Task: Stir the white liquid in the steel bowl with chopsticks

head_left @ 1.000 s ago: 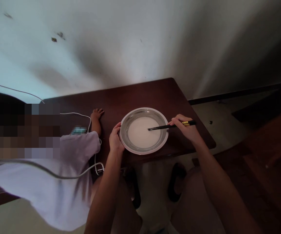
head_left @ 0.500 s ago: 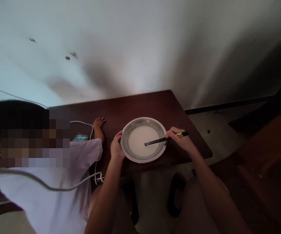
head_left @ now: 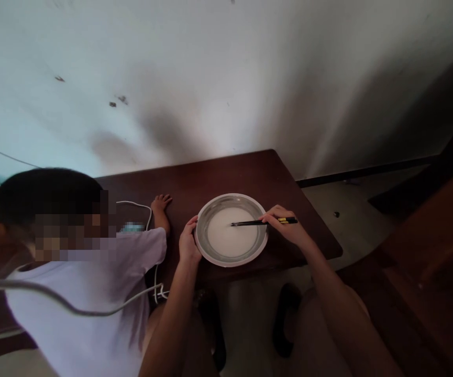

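Observation:
A wide metal bowl stands on the dark red-brown table, with a milky white liquid in it. My left hand grips the bowl's left rim, thumb and fingers closed on the edge. Closed around a pair of black chopsticks with yellow bands is my right hand, above the bowl's right rim. The chopsticks point left, and their tips meet the liquid near the middle of the bowl.
At my left a person in a pale shirt rests a hand on the table. A white cable runs across in front of that person. A blurred bluish item lies near their arm. The wall rises behind the table.
The chopsticks have swung from slanting down-left to nearly level, their tips shifting up in the bowl. My right hand moved slightly left. The person beside me has leaned toward the right.

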Tool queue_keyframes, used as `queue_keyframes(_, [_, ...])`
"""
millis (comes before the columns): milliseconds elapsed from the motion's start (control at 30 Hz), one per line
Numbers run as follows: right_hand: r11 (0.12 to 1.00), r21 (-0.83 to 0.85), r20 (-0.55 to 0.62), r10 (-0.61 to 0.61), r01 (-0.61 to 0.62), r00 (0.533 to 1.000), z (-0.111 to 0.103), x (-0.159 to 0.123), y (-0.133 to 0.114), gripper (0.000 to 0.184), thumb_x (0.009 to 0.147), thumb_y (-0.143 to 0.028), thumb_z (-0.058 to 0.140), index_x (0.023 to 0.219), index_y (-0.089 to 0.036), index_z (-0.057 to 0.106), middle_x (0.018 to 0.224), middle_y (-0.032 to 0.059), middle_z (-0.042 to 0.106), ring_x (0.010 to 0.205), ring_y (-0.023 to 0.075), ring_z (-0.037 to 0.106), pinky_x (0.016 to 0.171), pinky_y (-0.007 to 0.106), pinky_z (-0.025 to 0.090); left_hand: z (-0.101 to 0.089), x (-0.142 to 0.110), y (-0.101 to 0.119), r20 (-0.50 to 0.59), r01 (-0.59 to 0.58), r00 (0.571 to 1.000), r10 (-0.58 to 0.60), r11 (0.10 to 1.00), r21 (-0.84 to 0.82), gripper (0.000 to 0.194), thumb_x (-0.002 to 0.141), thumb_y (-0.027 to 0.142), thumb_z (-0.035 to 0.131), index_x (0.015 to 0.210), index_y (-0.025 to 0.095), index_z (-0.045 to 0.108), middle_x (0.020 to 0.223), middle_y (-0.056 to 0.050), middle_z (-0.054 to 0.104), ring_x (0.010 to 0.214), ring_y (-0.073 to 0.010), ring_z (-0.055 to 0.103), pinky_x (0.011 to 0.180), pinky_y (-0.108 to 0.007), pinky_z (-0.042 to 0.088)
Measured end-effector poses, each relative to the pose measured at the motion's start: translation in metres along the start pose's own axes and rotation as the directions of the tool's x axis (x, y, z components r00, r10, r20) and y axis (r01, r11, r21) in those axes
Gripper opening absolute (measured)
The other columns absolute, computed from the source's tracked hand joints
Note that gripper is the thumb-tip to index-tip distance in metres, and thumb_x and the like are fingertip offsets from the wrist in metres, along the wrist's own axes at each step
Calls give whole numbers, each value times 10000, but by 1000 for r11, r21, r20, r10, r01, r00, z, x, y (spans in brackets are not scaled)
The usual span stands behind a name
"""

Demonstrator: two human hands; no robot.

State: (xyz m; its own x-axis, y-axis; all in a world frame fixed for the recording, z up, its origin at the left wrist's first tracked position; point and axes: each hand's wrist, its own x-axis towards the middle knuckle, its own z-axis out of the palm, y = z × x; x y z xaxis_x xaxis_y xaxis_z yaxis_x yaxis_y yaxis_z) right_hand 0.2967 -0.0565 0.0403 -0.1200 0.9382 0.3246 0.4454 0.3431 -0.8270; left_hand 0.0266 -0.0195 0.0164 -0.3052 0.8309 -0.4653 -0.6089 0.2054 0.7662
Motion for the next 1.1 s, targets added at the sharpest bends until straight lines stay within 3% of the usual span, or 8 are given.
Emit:
queue_keyframes(133, [999,31,-97,45,-42,994,-3,-1,4,282,856,-322,474,640,-219,622,687,14,657,714,168,597,720,318,441,1,-1,0,10,-5,1000,5,1000,-1,213,629,97,507,790,161,631,666,3,617,577,-106,560,564,-199,437])
queue_keyframes(300, [1000,23,56,13,-14,998,-1,-2,-2,215,841,-281,498,694,-229,646,768,11,685,786,175,599,736,312,435,0,0,-1,8,-12,1000,12,1000,-10,218,630,102,518,808,154,634,652,6,615,580,-105,560,578,-200,440])
queue_keyframes(500, [998,19,-101,64,-62,993,-5,-1,-1,276,854,-309,476,635,-219,619,693,15,659,717,175,595,727,322,431,-1,1,-1,10,-20,1000,20,1000,9,224,611,113,531,804,159,635,651,7,613,582,-108,561,592,-210,434])
queue_keyframes(667, [1000,23,34,3,-3,999,-1,-1,-3,227,845,-274,488,679,-226,636,758,9,686,777,173,602,748,313,433,0,0,-1,24,-31,999,30,999,13,222,605,112,530,795,159,635,665,4,613,586,-110,561,598,-215,434])
queue_keyframes(867, [999,11,-113,51,-50,992,-3,1,0,278,856,-299,473,634,-212,618,692,15,656,718,167,588,730,310,429,0,1,-1,7,-26,1000,26,1000,9,217,610,101,522,783,156,639,668,2,622,589,-106,560,580,-202,434])
queue_keyframes(1000, [999,37,13,32,-32,999,1,1,-4,245,845,-274,487,653,-223,630,720,11,674,756,172,602,740,304,434,-1,1,0,1,-18,1000,18,1000,16,221,611,99,516,783,163,640,659,7,623,588,-106,558,568,-199,438])
queue_keyframes(1100, [1000,-4,-4,13,-13,1000,2,1,-6,210,838,-270,499,693,-234,646,769,9,685,801,177,595,749,303,430,-1,5,0,1,-16,1000,16,999,31,219,618,111,517,793,164,636,668,6,621,605,-109,563,585,-208,448])
